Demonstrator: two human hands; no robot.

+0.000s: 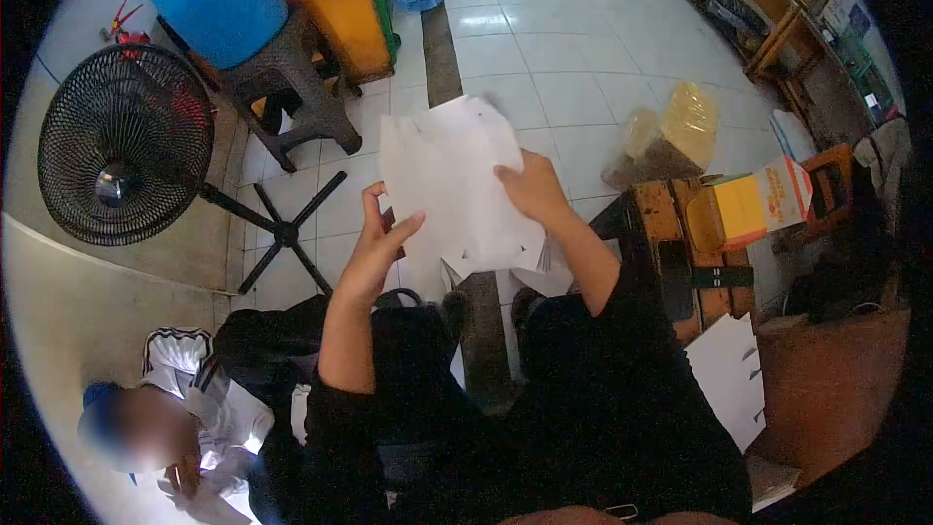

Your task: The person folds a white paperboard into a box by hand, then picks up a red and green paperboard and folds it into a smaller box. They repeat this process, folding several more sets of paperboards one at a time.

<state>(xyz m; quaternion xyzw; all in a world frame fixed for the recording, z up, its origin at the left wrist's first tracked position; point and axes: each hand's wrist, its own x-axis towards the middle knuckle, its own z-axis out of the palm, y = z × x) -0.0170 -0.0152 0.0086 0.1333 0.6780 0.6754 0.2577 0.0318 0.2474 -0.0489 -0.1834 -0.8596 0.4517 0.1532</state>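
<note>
A stack of white sheets [452, 185], like paper or thin card, is held up before me over the floor. Its lower corners are folded or cut into flaps. My right hand [535, 192] grips the right edge, thumb on the near face and fingers behind. At the left edge, my left hand [371, 243] has its thumb across the near face, the other fingers partly hidden. A small dark red thing [389, 219] shows between the left thumb and index finger; its kind cannot be made out.
On the left stands a black fan [124, 146], near a blue bucket [216, 5] on a grey stool [296, 78]. A person [209, 399] sits lower left. To the right, a wooden bench [671, 262] bears a yellow box [743, 209]; more white sheets [729, 379] lie below it.
</note>
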